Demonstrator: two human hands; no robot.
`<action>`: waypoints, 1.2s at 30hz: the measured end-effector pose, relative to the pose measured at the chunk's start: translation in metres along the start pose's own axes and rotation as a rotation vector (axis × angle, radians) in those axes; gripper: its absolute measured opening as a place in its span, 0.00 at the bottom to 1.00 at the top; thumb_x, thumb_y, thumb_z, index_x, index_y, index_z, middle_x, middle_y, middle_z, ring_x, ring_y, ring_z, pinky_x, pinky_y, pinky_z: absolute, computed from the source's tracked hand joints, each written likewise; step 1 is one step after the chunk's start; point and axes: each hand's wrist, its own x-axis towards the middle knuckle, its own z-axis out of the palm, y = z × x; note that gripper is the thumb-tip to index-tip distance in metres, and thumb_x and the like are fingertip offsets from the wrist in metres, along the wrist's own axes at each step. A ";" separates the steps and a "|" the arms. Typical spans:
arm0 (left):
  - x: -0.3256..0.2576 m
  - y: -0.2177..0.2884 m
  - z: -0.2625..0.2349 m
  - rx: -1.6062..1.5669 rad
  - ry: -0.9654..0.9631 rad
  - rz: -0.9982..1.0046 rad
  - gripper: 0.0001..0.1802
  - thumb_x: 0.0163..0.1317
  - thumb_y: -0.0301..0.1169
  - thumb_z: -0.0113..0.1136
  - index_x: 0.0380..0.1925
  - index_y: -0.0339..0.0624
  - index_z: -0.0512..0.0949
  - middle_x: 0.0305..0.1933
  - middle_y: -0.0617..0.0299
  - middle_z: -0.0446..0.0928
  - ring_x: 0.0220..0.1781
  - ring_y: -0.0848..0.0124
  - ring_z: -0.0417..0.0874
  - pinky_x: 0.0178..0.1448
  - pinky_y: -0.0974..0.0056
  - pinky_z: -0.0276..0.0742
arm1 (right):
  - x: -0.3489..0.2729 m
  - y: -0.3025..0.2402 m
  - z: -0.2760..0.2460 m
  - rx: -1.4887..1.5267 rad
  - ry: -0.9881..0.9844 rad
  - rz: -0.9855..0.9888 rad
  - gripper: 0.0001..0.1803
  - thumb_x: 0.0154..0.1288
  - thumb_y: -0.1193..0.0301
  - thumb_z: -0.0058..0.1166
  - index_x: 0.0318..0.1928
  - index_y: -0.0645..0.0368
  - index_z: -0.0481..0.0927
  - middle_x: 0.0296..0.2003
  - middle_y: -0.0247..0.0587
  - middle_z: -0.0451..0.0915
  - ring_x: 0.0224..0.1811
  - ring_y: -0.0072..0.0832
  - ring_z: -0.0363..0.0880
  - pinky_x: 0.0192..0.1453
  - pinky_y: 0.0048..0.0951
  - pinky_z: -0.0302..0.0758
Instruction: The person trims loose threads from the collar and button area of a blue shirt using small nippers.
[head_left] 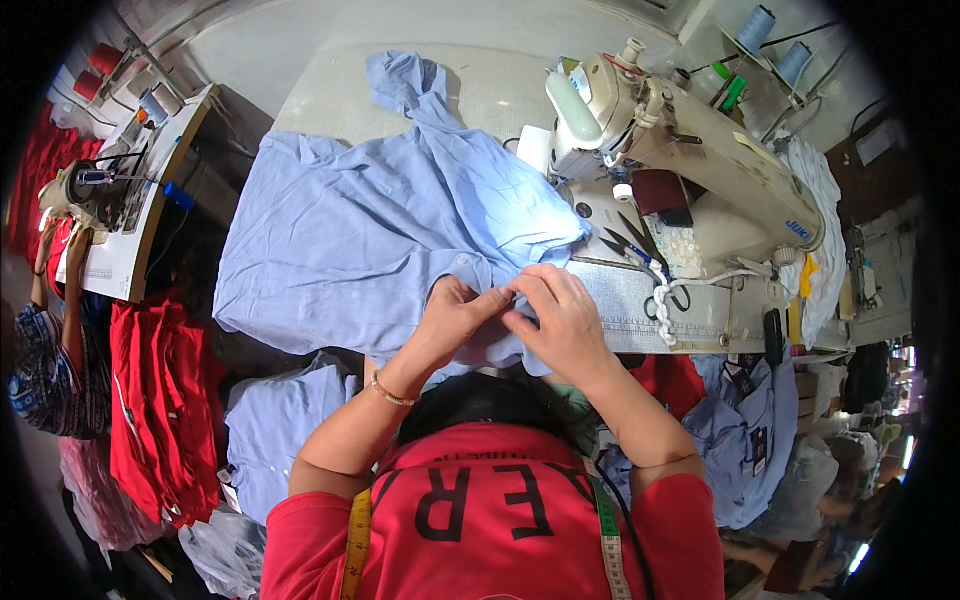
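A light blue shirt [340, 220] lies spread over the sewing table, its near edge hanging down toward my lap. Both hands meet at that edge. My left hand [460, 312] pinches the fabric between thumb and fingers. Close against it, my right hand [557, 315] has its fingertips bent onto the same bit of cloth. The exact spot between the fingertips is hidden. A sewing machine [690, 150] stands just beyond to the right, its lamp lighting the shirt near the needle.
Scissors [650, 262] with a braided white cord lie right of the shirt. Blue thread cones [757, 28] stand at the far right. Red garments [165, 410] hang at left, blue shirts [740, 440] at right. At the far left, another person works at a second machine [85, 190].
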 end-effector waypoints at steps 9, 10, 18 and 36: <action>0.004 -0.009 0.009 -0.109 0.098 0.110 0.08 0.60 0.31 0.60 0.33 0.36 0.79 0.30 0.66 0.79 0.30 0.80 0.75 0.34 0.72 0.71 | -0.008 0.022 0.022 0.787 0.198 0.516 0.04 0.65 0.74 0.48 0.36 0.59 0.68 0.23 0.29 0.69 0.24 0.16 0.66 0.28 0.20 0.63; 0.004 -0.008 0.010 -0.114 0.104 0.106 0.08 0.60 0.31 0.60 0.33 0.36 0.79 0.30 0.66 0.79 0.30 0.80 0.75 0.34 0.72 0.71 | -0.008 0.023 0.022 0.893 0.197 0.576 0.04 0.66 0.74 0.48 0.36 0.58 0.67 0.23 0.27 0.68 0.24 0.12 0.63 0.27 0.16 0.61; 0.002 -0.017 0.012 -0.122 0.145 0.196 0.07 0.61 0.30 0.58 0.31 0.36 0.79 0.29 0.68 0.78 0.30 0.81 0.74 0.34 0.73 0.70 | 0.000 0.020 0.028 1.330 0.354 0.752 0.08 0.65 0.77 0.49 0.43 0.58 0.68 0.28 0.27 0.72 0.27 0.10 0.65 0.31 0.13 0.62; -0.005 -0.027 0.010 0.101 0.210 0.200 0.09 0.61 0.31 0.59 0.33 0.36 0.80 0.28 0.69 0.78 0.29 0.82 0.74 0.33 0.74 0.70 | 0.004 0.012 0.000 0.179 0.073 0.109 0.05 0.52 0.74 0.58 0.32 0.58 0.79 0.36 0.38 0.74 0.37 0.33 0.73 0.44 0.32 0.68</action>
